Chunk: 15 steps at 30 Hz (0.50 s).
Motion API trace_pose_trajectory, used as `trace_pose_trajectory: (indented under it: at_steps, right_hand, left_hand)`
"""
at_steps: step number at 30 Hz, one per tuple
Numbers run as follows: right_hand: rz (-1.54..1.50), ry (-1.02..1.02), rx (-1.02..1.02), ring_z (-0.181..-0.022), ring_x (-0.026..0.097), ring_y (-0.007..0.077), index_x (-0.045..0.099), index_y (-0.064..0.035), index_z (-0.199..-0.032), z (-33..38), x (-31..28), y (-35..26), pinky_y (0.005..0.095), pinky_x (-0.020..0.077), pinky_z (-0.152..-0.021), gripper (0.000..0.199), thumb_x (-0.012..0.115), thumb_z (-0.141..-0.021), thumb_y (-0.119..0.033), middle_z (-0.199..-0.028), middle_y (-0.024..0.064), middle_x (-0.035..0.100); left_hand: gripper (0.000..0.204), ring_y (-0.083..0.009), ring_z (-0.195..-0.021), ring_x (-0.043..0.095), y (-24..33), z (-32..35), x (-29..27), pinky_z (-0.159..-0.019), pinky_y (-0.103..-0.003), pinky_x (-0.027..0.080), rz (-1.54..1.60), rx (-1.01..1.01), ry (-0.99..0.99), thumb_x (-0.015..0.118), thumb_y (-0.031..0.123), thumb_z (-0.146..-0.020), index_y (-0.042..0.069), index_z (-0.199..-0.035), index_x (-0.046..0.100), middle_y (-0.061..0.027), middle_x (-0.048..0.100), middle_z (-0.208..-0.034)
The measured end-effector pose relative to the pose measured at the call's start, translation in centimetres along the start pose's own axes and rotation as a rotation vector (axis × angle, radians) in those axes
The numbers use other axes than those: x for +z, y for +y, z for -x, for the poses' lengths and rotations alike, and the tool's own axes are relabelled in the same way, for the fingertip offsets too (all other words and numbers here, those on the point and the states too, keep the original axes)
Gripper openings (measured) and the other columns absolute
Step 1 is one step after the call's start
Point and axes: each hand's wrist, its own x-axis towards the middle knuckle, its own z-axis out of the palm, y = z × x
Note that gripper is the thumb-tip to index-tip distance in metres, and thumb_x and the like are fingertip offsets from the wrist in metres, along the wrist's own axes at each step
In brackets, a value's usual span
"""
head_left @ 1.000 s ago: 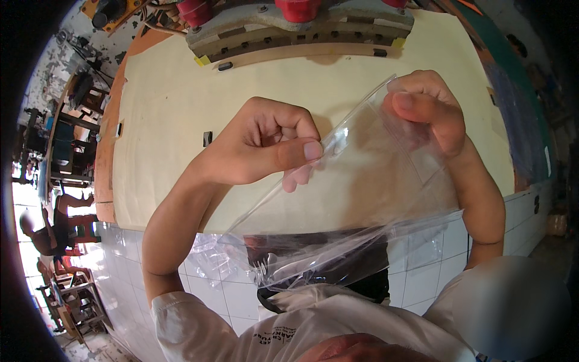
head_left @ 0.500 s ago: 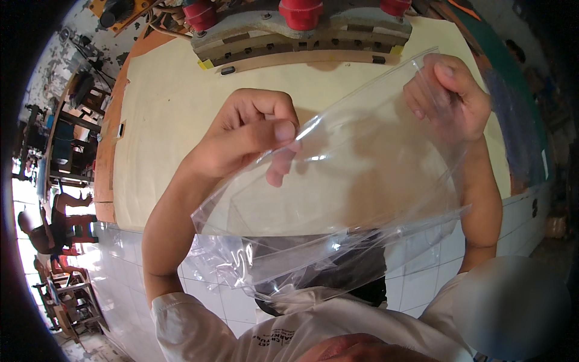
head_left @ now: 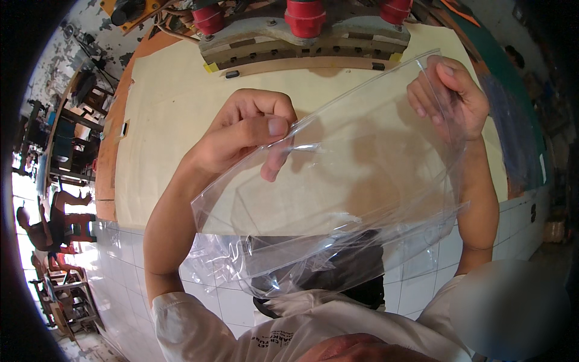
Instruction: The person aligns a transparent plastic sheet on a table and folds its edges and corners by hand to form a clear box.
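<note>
A clear plastic sheet (head_left: pixel 362 157), folded or layered and creased, hangs between my two hands above the table. My left hand (head_left: pixel 253 130) pinches its upper edge between thumb and forefinger, left of the middle. At the upper right corner my right hand (head_left: pixel 449 96) grips the sheet, with the thumb on top and the other fingers curled behind the film. The upper edge runs slanting, higher at the right. Below, crumpled loose folds drape past the table's front edge in front of my body. Both hands show partly through the film.
Pale yellow paper covers the table (head_left: pixel 169 114). At its far side stands a press-like machine (head_left: pixel 307 48) with red cylindrical parts (head_left: pixel 304 18). Dark bluish sheets (head_left: pixel 512 133) lie at the right edge. A seated person (head_left: pixel 45 223) and benches are far left.
The view has shifted slightly, and the machine sits a little lower and farther right. Both hands keep their hold; the sheet's folds and glints have changed a little.
</note>
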Motion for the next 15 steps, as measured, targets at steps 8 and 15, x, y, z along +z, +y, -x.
trace_pose_trajectory:
  at_steps: [8,15]
  right_hand:
    - [0.020,0.009,-0.082,-0.039,0.031,0.0100,0.039,-0.0128,-0.061,0.1,-0.5,-0.7,0.0275,0.0340,-0.050,0.038,0.044,-0.096,-0.026,-0.047,-0.0035,0.033]
    - [0.042,0.023,-0.077,-0.041,0.029,0.0119,0.039,-0.0120,-0.058,0.0,-0.6,-0.8,0.0291,0.0325,-0.048,0.038,0.049,-0.093,-0.024,-0.045,-0.0023,0.029]
  left_hand:
    - [0.023,-0.0141,-0.044,0.052,0.6,0.2,0.0,-0.048,-0.026,0.040,-0.044,0.014,0.039,0.054,0.019,-0.089,0.001,-0.074,0.054,-0.0081,0.056,-0.055]
    - [0.025,-0.0133,-0.042,0.050,1.5,0.3,-0.1,-0.043,-0.026,0.039,-0.159,-0.080,0.072,0.055,0.022,-0.087,0.002,-0.072,0.050,-0.0066,0.053,-0.054]
